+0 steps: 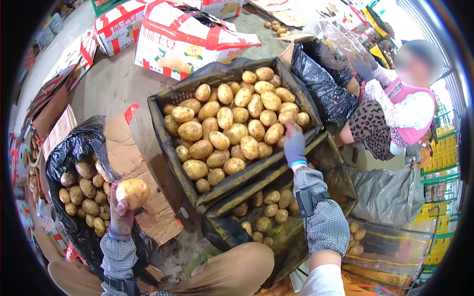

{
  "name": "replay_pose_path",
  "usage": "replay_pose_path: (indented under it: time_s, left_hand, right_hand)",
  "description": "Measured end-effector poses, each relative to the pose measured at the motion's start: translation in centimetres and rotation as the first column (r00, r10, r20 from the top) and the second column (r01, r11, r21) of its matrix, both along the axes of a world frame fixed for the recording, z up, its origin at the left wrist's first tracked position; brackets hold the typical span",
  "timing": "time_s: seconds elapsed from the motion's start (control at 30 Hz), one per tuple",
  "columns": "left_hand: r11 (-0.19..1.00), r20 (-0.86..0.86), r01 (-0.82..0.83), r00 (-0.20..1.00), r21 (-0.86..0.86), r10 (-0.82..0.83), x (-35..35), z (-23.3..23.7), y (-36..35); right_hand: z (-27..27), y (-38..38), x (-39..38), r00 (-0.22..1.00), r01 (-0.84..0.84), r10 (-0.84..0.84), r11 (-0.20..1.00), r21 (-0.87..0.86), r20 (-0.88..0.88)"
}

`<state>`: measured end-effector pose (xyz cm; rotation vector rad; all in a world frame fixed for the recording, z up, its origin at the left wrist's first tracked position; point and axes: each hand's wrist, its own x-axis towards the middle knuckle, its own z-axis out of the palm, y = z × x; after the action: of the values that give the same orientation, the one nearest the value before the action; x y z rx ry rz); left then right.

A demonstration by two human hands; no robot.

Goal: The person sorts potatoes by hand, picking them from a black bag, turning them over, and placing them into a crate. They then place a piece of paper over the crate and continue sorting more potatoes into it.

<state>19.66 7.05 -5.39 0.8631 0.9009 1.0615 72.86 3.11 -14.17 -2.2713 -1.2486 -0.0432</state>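
Observation:
My left hand [121, 213], in a worn glove, is closed around a large potato [133, 193] over the left side. Beneath it a black plastic-lined container [63, 217] holds smaller, darker potatoes [90, 206]. My right hand [295, 146], in a grey-blue glove, reaches over the right end of a dark-lined crate [173, 173] heaped with potatoes [225, 118]. Its fingers stretch toward the potatoes there and are slightly blurred; no potato shows in its grip. Under my right forearm, a second lined crate [340, 170] has fewer potatoes [270, 210] at its bottom.
A cardboard flap [129, 160] lies between the left container and the full crate. Red-and-white potato boxes [170, 42] stand behind. At right sits another person [405, 106] beside a black plastic bag [321, 86]. A grey plastic sheet [387, 195] lies nearer on the right.

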Motion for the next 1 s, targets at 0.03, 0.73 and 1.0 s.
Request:
replay_pose_path:
  time_s: [0.03,0.73,1.0]
  left_hand:
    - [1.000,0.002,0.012,1.000,-0.009,-0.012,0.0,-0.1,0.1]
    - [0.992,0.113,0.011,0.994,-0.123,0.003,-1.9,-1.5,0.0]
    - [0.915,0.658,0.210,0.749,-0.343,0.075,0.7,0.0,-0.8]
  right_hand:
    - [-0.1,0.3,2.0,0.997,-0.024,0.020,0.998,0.049,0.077]
    - [3.1,3.6,9.5,0.925,0.379,-0.358,0.892,0.246,-0.126]
    - [10.7,-0.8,-11.0,0.612,0.128,0.177,0.940,0.317,-0.771]
